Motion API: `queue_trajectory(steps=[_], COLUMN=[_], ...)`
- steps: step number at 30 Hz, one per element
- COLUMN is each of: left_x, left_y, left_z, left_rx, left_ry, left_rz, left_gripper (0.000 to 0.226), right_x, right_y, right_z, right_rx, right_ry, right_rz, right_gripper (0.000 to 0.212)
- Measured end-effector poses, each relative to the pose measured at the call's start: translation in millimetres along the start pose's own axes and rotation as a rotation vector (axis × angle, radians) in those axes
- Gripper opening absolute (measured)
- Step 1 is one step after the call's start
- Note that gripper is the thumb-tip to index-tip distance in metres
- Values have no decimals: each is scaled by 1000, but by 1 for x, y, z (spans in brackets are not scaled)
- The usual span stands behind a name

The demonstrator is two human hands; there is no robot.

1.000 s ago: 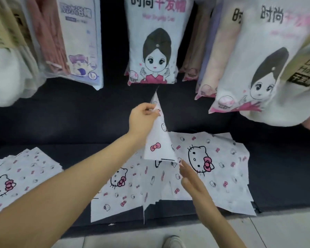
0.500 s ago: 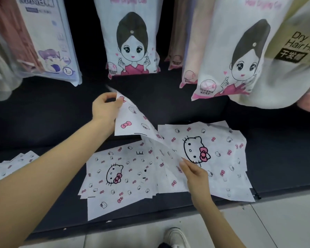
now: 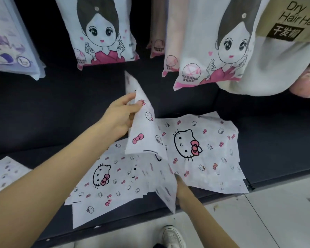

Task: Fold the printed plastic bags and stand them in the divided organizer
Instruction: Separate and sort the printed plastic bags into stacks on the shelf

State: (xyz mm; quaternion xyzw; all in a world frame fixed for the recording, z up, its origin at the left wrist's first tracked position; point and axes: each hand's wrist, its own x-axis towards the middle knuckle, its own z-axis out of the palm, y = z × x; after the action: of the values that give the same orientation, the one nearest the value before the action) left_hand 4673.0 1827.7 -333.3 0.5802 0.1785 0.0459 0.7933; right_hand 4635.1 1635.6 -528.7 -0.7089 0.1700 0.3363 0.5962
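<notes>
Just above the dark bench (image 3: 61, 113), both hands are clamped on one printed bag (image 3: 143, 133), a white sheet dotted with pink bows and small cat faces. The left hand (image 3: 120, 117) pinches its upper edge between thumb and fingers, holding that end up in the air so that its top corner points toward the hanging packs. The right hand (image 3: 182, 187), lower and nearer the person, grips the bag's bottom part. Most of its fingers are hidden behind the sheet, and one loose corner hangs down beside the wrist. The hands are well apart, with the bag stretched and creased between them.

Under the left forearm lies a flat pile of bags (image 3: 111, 185) with a large cat face on top. Beyond the right hand a second pile (image 3: 204, 149) is spread on the bench, its edges fanned out. Far out past the left arm a third stack (image 3: 5, 172) shows at the edge of the view. Above both hands hang hair hat packs (image 3: 104, 33) printed with a cartoon girl. Below the right arm are the pale floor (image 3: 258, 221) and a white shoe (image 3: 172, 237).
</notes>
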Motion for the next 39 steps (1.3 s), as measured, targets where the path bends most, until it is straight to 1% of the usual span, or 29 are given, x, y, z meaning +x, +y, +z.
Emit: queue_trajectory(steps=[1, 2, 3, 5, 6, 8, 10, 11, 13, 14, 15, 17, 18, 19, 20, 22, 25, 26, 27, 29, 31, 33, 36, 39], left_x=[-3, -5, -6, -5, -4, -3, 0, 1, 5, 7, 8, 8, 8, 8, 7, 6, 4, 3, 3, 4, 5, 8, 13, 18], left_y=[3, 5, 5, 0, -6, -22, -39, -47, -60, -64, -68, -76, -80, -85, -90, -99, -105, -105, -104, -101, -97, -93, -90, -92], left_z=[-4, -12, -24, -57, -76, -114, -150, -166, -198, -212, -225, -249, -258, -265, -271, -277, -275, -274, -271, -265, -256, -244, -214, -173], left_rx=[14, 46, 83, 166, 214, 330, 468, 563, 843, 988, 1099, 1191, 1203, 1211, 1217, 1212, 1121, 1089, 1061, 1017, 996, 974, 885, 705], left_ry=[-64, -92, -85, -4, 53, 146, 202, 235, 310, 351, 390, 438, 453, 454, 443, 420, 441, 450, 449, 425, 400, 389, 381, 350], left_rz=[-6, -3, 5, 22, 18, -32, -85, -88, -56, -43, -37, -50, -63, -77, -83, -81, -68, -65, -57, -25, 32, 94, 156, 194], left_gripper=[27, 26, 26, 25, 25, 27, 28, 28, 26, 27, 28, 30, 31, 31, 32, 35, 35, 35, 34, 34, 34, 35, 34, 32], right_x=[11, 18, 20, 27, 30, 36, 41, 45, 47, 48, 49, 53, 54, 54, 54, 50, 48, 48, 47, 44, 42, 37, 27, 22], right_y=[8, 14, 14, 19, 23, 31, 40, 43, 42, 39, 35, 29, 29, 30, 32, 34, 30, 28, 24, 17, 8, -5, -26, -40], right_z=[6, 11, 13, 19, 22, 32, 47, 55, 66, 71, 76, 85, 90, 95, 100, 107, 108, 107, 105, 102, 95, 77, 34, -10], right_rx=[-38, -109, -243, -583, -638, -601, -549, -534, -459, -355, -238, -47, -18, 5, 24, 45, 12, 9, 19, 26, 38, 19, -6, 8], right_ry=[20, 49, 99, 251, 284, 256, 230, 226, 233, 219, 186, 89, 39, -16, -51, -53, 16, 31, 41, 60, 100, 166, 267, 352], right_rz=[14, -15, -33, -94, -92, -42, -23, -24, -32, -20, 5, 78, 101, 103, 86, 29, -42, -45, -46, -47, -68, -153, -269, -298], right_gripper=[95, 92, 87, 72, 67, 68, 67, 64, 51, 47, 49, 55, 53, 44, 32, 4, 25, 28, 25, 8, 18, 27, 26, 26])
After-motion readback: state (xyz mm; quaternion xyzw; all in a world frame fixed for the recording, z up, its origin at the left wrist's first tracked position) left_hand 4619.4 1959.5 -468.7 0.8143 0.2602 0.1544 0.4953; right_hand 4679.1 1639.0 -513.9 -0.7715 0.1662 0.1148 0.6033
